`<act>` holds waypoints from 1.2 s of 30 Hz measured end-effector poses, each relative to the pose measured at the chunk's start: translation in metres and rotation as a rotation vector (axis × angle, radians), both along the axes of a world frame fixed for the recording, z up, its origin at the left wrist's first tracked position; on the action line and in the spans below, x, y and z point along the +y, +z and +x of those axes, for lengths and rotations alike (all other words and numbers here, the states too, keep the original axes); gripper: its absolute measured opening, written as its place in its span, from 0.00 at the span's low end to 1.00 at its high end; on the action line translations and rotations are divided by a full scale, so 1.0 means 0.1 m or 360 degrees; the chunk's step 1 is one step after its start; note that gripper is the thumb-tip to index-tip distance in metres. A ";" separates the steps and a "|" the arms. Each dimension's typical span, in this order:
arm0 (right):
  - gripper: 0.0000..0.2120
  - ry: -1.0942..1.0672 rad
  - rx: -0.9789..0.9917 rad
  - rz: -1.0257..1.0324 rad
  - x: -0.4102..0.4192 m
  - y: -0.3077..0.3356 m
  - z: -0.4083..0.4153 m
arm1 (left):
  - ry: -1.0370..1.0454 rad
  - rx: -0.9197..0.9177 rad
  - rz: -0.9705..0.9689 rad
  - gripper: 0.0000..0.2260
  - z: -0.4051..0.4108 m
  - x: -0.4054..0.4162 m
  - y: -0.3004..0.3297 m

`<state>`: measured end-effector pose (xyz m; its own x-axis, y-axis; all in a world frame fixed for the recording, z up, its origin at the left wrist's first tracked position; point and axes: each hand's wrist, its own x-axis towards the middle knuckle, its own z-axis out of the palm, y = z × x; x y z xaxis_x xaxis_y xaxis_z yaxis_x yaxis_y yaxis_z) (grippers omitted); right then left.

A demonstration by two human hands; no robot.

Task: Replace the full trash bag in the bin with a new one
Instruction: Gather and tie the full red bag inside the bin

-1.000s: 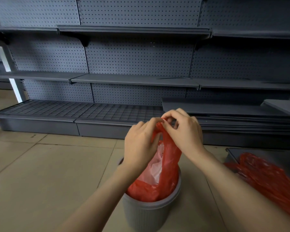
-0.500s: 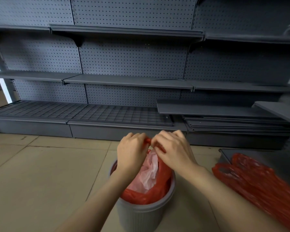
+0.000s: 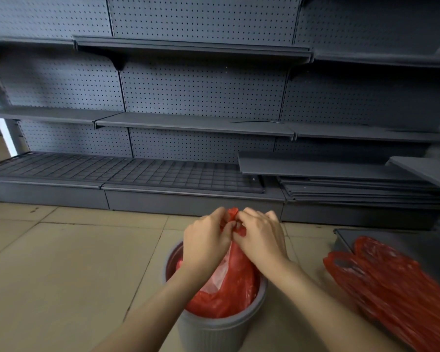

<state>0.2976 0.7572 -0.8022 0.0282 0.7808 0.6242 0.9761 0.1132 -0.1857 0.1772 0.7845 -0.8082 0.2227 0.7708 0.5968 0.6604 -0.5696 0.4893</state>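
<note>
A full red trash bag (image 3: 235, 288) sits in a grey ribbed bin (image 3: 214, 334) on the tiled floor, with pale plastic showing inside it. Above the bin, my left hand (image 3: 205, 245) and my right hand (image 3: 261, 237) meet at the bag's gathered top. Both pinch its red handles, whose tips stick up between the fingers. A stack of flat new red bags (image 3: 396, 288) lies to the right on a dark panel.
Grey pegboard shelving (image 3: 196, 123) runs along the wall behind the bin, with a wire-grid base shelf (image 3: 127, 171) at the left. Loose shelf panels (image 3: 353, 184) are stacked low at the right. A dark panel (image 3: 381, 240) lies under the new bags.
My hands dropped lower and closer to the bin while still working the bag's top, then lifted slightly. The view has shifted a little to the right.
</note>
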 end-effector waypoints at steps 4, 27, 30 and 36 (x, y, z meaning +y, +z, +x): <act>0.06 0.0073 0.0006 -0.0017 0.05 -0.06 0.01 | 0.0003 0.0066 0.0156 0.05 -0.13 0.03 -0.07; 0.10 0.0242 0.0017 -0.0080 0.02 -0.12 -0.16 | -0.0493 -0.0168 -0.0184 0.16 -0.40 0.09 -0.42; 0.19 0.0245 -0.0046 -0.0126 0.08 -0.19 -0.12 | -0.0402 -0.0028 -0.0044 0.15 -0.40 0.12 -0.44; 0.15 0.0249 -0.0055 -0.0208 0.07 -0.23 -0.07 | -0.0304 0.0114 0.0249 0.09 -0.44 0.13 -0.37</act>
<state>0.2905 0.7641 -0.8256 -0.1195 0.8485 0.5155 0.9545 0.2410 -0.1754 0.1332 0.7972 -0.8451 0.4017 0.6101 0.6830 0.5633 -0.7526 0.3410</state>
